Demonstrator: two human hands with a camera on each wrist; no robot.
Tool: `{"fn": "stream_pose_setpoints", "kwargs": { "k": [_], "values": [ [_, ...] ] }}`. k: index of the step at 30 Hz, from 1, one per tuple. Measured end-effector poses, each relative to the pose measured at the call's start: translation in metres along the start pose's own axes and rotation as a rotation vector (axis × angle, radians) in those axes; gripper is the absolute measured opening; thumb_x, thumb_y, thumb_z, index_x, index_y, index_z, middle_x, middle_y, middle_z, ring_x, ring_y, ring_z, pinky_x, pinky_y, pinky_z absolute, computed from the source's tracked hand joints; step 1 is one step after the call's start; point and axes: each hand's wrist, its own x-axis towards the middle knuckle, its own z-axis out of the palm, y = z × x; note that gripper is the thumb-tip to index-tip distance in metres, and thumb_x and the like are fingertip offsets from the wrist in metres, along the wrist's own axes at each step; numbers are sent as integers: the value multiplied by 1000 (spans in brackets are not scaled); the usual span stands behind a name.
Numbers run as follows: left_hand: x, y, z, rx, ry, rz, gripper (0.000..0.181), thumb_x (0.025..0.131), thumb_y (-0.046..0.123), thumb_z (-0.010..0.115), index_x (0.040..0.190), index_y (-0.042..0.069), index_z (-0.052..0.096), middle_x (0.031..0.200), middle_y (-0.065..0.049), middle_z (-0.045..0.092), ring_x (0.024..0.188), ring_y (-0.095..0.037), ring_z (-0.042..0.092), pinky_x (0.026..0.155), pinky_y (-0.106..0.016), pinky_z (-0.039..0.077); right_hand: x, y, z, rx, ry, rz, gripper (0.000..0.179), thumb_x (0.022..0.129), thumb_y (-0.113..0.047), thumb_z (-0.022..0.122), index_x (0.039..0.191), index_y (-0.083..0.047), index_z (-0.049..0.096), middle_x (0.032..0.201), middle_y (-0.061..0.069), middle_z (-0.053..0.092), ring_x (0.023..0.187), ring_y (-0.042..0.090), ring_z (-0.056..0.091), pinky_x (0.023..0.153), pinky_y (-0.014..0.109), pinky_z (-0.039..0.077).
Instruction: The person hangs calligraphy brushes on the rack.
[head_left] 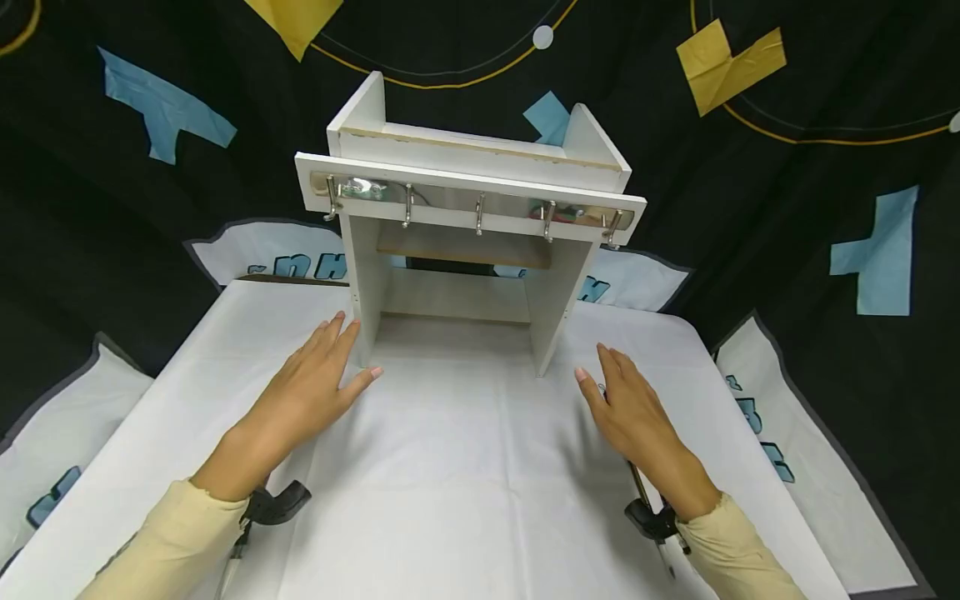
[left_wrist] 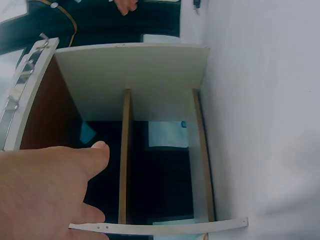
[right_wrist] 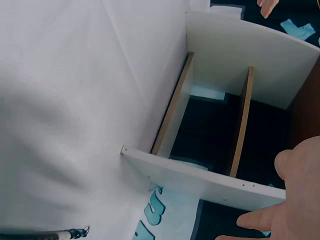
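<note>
Standing on the white table (head_left: 442, 517), the shelf (head_left: 465, 247) is looking all built, hooks (head_left: 480, 213) on — the left hand (head_left: 303, 396) and right hand (head_left: 633, 417) are hovering near it, empty, loosely spread, with little seemingly left.

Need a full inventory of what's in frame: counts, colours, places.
Shelf unit: 1, white, on the table
Hook plate: 1, silver, on the unit's front board
Hooks: 5, silver, along the plate
Table cloth: 1, white, over the table
Backdrop: black, behind the table
Yellow patches: 2, on the backdrop
Blue patches: 3, on the backdrop
Curved lines: 3, yellow, on the backdrop
Lettered panels: several, white with blue letters, around the table
Slim item: 1, dark, near the right hand; kind unclear
Wrist mounts: 2, black, one per wrist
Sleeves: 2, cream, on the forearms
Left hand: 1, bare, beside the unit's left side
Right hand: 1, bare, beside its right side
</note>
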Motion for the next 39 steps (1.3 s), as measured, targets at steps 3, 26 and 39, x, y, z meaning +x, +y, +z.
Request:
{"fn": "stream_pose_setpoints", "kwargs": {
  "k": [3, 26, 39],
  "values": [
    [5, 0, -2, -5, 34, 2, 80, 108, 43, 61, 162, -7, 28, 170, -34, 19, 154, -55, 24, 121, -71, 26, -2, 5, -1, 10, 13, 12, 82, 111, -61, 31, 166, 0, 24, 168, 28, 28, 153, 51, 32, 123, 68, 26],
    [48, -7, 0, -235, 259, -154, 61, 112, 24, 55, 159, -7, 32, 154, -37, 45, 137, -57, 49, 105, -74, 43, -23, 48, -2, 31, 117, 107, 74, 112, -51, 44, 160, 4, 35, 147, 34, 47, 134, 50, 47, 107, 68, 42],
    [67, -10, 9, -323, 381, -156, 44, 113, 21, 50, 149, -5, 49, 149, -28, 56, 129, -52, 60, 95, -71, 49, -31, 68, 10, 37, 129, 163, 67, 112, -43, 49, 158, 5, 39, 140, 33, 52, 117, 46, 58, 93, 62, 52]
  ]
}}
